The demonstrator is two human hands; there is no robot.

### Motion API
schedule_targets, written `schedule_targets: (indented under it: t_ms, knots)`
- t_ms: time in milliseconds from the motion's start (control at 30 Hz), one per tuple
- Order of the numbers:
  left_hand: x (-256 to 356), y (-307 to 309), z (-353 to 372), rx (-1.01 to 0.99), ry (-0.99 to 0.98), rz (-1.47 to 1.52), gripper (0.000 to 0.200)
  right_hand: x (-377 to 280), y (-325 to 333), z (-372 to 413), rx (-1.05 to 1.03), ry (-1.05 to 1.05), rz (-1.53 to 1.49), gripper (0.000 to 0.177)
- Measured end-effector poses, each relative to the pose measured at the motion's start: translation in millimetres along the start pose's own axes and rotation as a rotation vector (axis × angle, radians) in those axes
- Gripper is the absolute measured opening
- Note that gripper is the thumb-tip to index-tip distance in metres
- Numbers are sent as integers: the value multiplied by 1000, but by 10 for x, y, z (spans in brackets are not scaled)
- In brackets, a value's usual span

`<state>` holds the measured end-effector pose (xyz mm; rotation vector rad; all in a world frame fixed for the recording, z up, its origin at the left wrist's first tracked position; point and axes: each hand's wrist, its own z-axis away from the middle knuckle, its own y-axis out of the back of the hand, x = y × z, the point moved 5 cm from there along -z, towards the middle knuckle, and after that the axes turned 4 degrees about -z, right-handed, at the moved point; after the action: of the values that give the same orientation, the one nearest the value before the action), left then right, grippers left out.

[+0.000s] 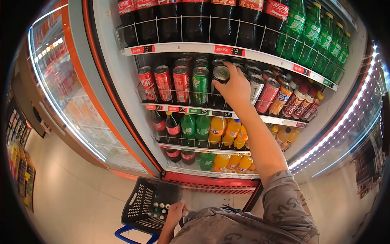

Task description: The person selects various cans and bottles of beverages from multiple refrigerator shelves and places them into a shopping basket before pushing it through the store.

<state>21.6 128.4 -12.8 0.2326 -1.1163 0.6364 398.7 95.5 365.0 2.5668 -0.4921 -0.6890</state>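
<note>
My right hand [237, 87] reaches into the fridge's can shelf and closes round the top of a black drink can [221, 74], thumb at its near side and fingers at the far side. Left of that can stand a green can [200, 85] and several red cans [181, 83]. To its right are a white can [256, 87] and a pink can [268, 95]. Down low, my left hand [176, 212] is curled beside a black shopping basket [140, 195] with a blue handle. What its fingers hold, if anything, is hidden.
Wire guards and a price rail [195, 110] front the shelves. Large cola bottles [199, 24] and green bottles [310, 30] stand above, orange drink bottles [217, 129] below. Several small bottles or cans [158, 210] lie in the basket. Glass doors [87, 89] flank the fridge.
</note>
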Motion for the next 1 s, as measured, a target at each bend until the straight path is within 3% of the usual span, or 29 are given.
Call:
schedule_targets:
  t_ms: [233, 367, 433, 467, 633, 800, 900, 1000]
  knots:
    - [148, -27, -112, -31, 8, -31, 44, -10, 579, 388, 284, 58, -446, 62]
    - [144, -104, -225, -51, -18, -78, 44, 267, 280, 985, 11, -561, -1679, 53]
    - [172, -171, -242, -69, -25, -86, 44, 386, 87, 1365, 33, -845, -1887, 53]
    - [208, -224, -250, -79, -31, -76, 44, 470, -1, 1541, 17, -959, -1880, 54]
    - [280, -385, -277, -131, -18, -58, 43, 664, 21, 1938, -59, -1068, -2063, 61]
    - [347, -524, -321, -191, -61, -22, 43, 711, 192, 1997, -141, -917, -2057, 64]
    - [490, -647, -325, -263, -155, 24, 46, 434, 266, 2069, -259, -975, -1879, 66]
    - [940, -947, -229, -257, -395, 206, 58, 110, 130, 2297, -535, -799, -1840, 56]
